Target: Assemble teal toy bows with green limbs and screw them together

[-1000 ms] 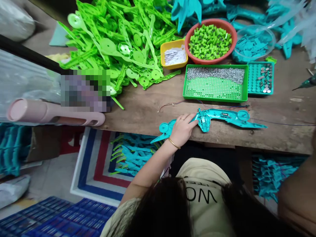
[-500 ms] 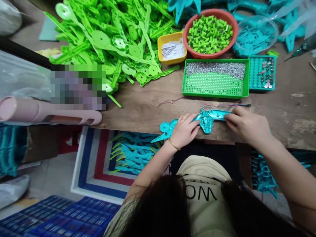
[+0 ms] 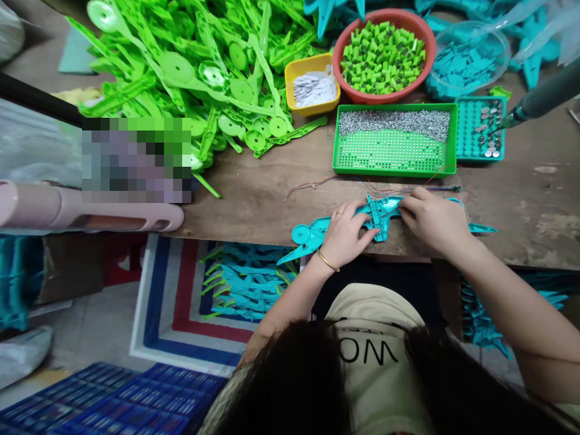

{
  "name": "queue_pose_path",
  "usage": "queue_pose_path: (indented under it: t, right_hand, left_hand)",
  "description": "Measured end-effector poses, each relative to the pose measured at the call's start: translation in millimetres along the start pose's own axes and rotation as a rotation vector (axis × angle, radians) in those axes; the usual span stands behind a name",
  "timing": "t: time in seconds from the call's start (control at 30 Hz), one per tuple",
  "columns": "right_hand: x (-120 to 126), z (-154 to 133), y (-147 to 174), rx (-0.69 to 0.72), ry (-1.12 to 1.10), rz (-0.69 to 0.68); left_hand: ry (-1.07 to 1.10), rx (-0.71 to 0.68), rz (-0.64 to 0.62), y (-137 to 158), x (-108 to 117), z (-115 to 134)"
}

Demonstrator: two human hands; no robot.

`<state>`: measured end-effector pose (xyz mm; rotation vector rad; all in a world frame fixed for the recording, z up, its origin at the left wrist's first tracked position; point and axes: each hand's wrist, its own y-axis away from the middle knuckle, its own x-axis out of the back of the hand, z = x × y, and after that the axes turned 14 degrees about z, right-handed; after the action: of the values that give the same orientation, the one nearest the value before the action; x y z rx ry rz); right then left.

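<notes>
A turquoise plastic shell (image 3: 381, 220) with long arms lies at the table's near edge, its ribbed hollow side up. My left hand (image 3: 347, 232) is closed over its left arm, thumb beside the ribbed middle. Round discs (image 3: 301, 234) show at the shell's left end. On the shell's right arm, my right hand (image 3: 430, 220) has its fingers pinched together; what is between them is hidden. Thin red and dark wires (image 3: 353, 179) lie just behind the shell, and one red strand arches up above my right hand.
Behind stand a green tray (image 3: 394, 171) of small metal screws, a turquoise tray (image 3: 466, 130) with metal discs, a yellow tub (image 3: 312, 110) of white pieces and a red bowl (image 3: 341, 72) of green cylinders. A screwdriver-like tool (image 3: 544, 96) hangs at right. Green parts (image 3: 181, 66) pile up left.
My right hand has shifted left along the shell's right arm, uncovering its far tip. A red strand now arches up behind it. The hanging tool has swung over the turquoise tray.
</notes>
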<state>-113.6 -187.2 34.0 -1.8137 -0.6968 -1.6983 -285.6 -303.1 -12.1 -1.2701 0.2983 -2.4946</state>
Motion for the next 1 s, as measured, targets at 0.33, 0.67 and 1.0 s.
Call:
queue_pose_path:
  t: [0.33, 0.67, 1.0]
  right_hand:
    - [-8, -4, -2, -0.054, -0.025, 0.024]
    - [-7, -18, -3, -0.002, 0.029, -0.001]
    - [8, -25, -25, 0.029, 0.034, -0.147]
  left_hand:
    - [0.020, 0.033, -0.019, 1, 0, -2]
    - [0.011, 0.012, 0.010, 2, -3, -3]
    - [0.014, 0.031, -0.008, 2, -2, -3]
